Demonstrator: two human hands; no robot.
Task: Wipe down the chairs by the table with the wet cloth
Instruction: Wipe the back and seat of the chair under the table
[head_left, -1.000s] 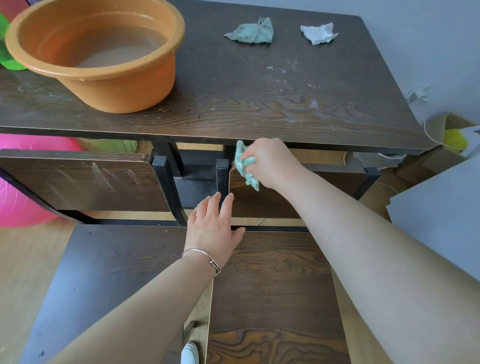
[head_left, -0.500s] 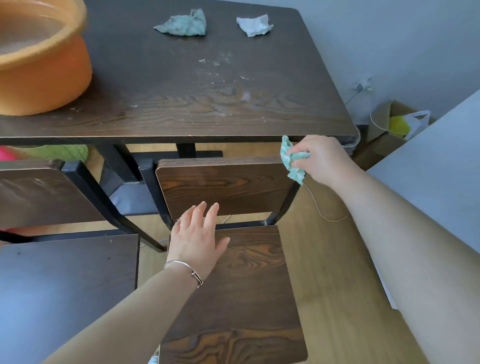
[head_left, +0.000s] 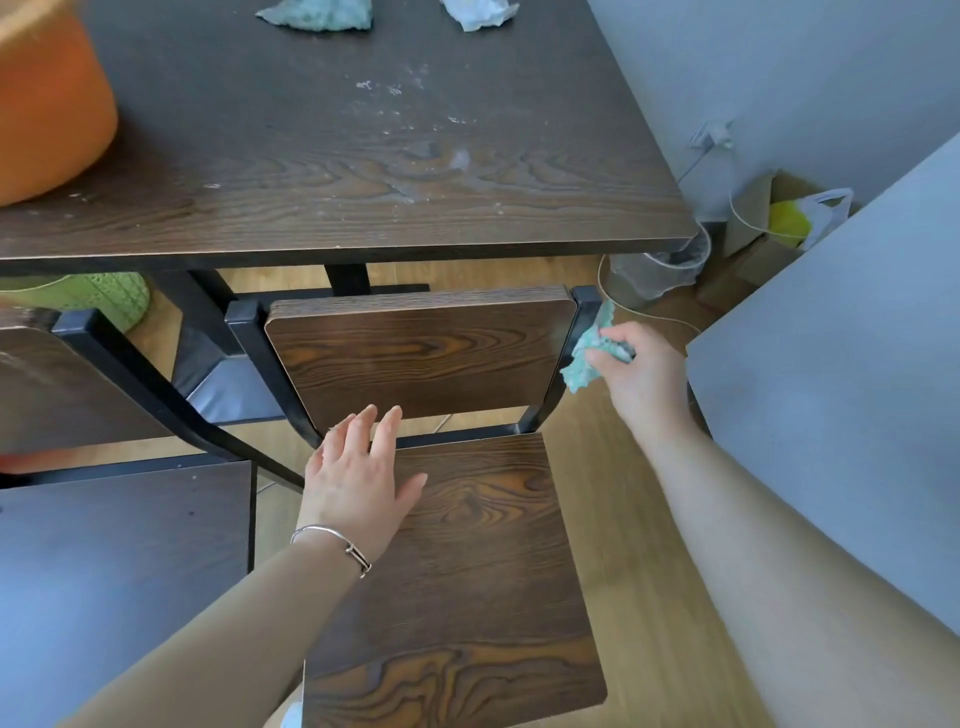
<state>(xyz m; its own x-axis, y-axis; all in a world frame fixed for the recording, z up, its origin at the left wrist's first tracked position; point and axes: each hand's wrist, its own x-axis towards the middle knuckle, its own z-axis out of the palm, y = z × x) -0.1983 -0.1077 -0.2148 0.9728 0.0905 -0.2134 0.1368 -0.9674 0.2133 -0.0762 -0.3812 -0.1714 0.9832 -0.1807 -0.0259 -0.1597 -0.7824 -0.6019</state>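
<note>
Right hand (head_left: 644, 374) pinched the wet cloth (head_left: 587, 358) in curled fingers and held the bunched teal fabric against the black metal upright (head_left: 584, 312) at the right edge of the chair's backrest (head_left: 421, 358). The grip appeared chosen to wrap the cloth around the narrow post rather than sweep a flat panel. Left hand (head_left: 358, 478) lay flat at the rear of the wooden seat (head_left: 467, 571), fingers straight and slightly spread. It held nothing and, by the look of it, was bracing the chair against the push of the wiping. The chair stood close to the dark table (head_left: 363, 171), its backrest just below the table's near edge. A second chair (head_left: 119, 571) sat beside it on the left; whether it was already clean could not be told. On the tabletop, an orange basin (head_left: 47, 104) stood at the left edge of the view, probably there for rinsing. A second teal rag (head_left: 317, 13) and a crumpled white tissue (head_left: 480, 13) lay at the far side, well apart from the work.
</note>
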